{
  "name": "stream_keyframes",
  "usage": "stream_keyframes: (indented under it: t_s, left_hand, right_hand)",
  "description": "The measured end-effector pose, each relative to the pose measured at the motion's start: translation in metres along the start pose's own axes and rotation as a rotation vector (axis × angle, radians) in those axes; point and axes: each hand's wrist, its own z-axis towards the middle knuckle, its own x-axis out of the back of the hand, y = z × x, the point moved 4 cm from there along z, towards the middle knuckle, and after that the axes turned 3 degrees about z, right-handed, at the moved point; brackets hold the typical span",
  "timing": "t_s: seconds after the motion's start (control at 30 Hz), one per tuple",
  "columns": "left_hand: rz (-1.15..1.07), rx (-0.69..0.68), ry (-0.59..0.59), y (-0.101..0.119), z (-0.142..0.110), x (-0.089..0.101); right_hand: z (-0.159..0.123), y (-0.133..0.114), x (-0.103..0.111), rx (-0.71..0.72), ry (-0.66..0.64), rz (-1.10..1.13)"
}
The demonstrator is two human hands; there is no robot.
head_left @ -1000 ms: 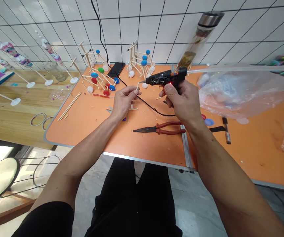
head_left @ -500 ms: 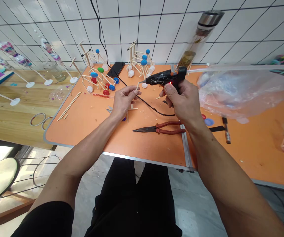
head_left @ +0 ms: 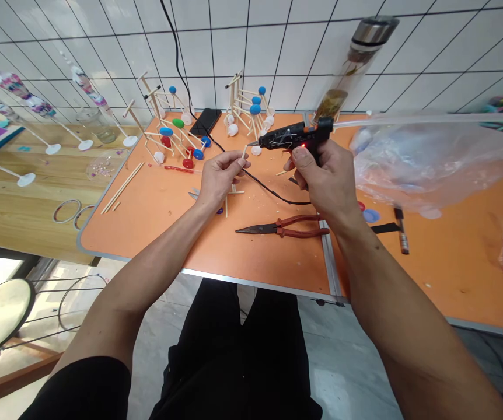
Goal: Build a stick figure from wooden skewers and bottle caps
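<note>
My right hand [head_left: 325,172] is closed around the grip of a black hot glue gun [head_left: 293,138], whose small red light glows. A long clear glue stick [head_left: 378,121] juts from the gun's back end. Between thumb and fingers, my left hand [head_left: 222,178] pinches a short thin wooden stick [head_left: 245,151], held upright. The gun's nozzle points left and is at the top of this stick; whether it touches, I cannot tell. Below my left hand lie some crossed wooden sticks [head_left: 227,204], partly hidden by the hand, with the tip of a metal tool [head_left: 193,195] beside them.
Red-handled long-nose pliers [head_left: 282,226] lie in front. Stick models with coloured caps [head_left: 177,133], a phone [head_left: 206,122] and a glass bottle [head_left: 348,73] stand or lie along the tiled wall. A plastic bag [head_left: 439,160] covers the right side. A black cable [head_left: 273,192] crosses the orange table [head_left: 146,224].
The glue gun and my right hand have shifted very slightly right. My left hand keeps the wooden stick in the same place.
</note>
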Motion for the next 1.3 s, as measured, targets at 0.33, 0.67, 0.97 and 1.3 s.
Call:
stream_keyframes:
  t_s: [0.33, 0.67, 0.97, 1.3]
  left_hand:
    - [-0.010, -0.006, -0.005, -0.0006, 0.0004, -0.0002]
    - [0.004, -0.008, 0.001, 0.0004, -0.0004, 0.0010]
    - [-0.002, -0.016, -0.001, -0.0006, 0.0001, 0.0010]
    - [0.011, -0.014, 0.004, 0.0003, -0.0006, 0.0012]
  right_hand:
    - [-0.0002, 0.0005, 0.0001, -0.001, 0.009, -0.004]
    - [-0.0005, -0.0009, 0.0005, -0.008, 0.006, 0.007]
    - [-0.0005, -0.0009, -0.0001, -0.007, 0.007, 0.019]
    - [-0.0005, -0.0025, -0.0002, -0.021, 0.013, 0.005]
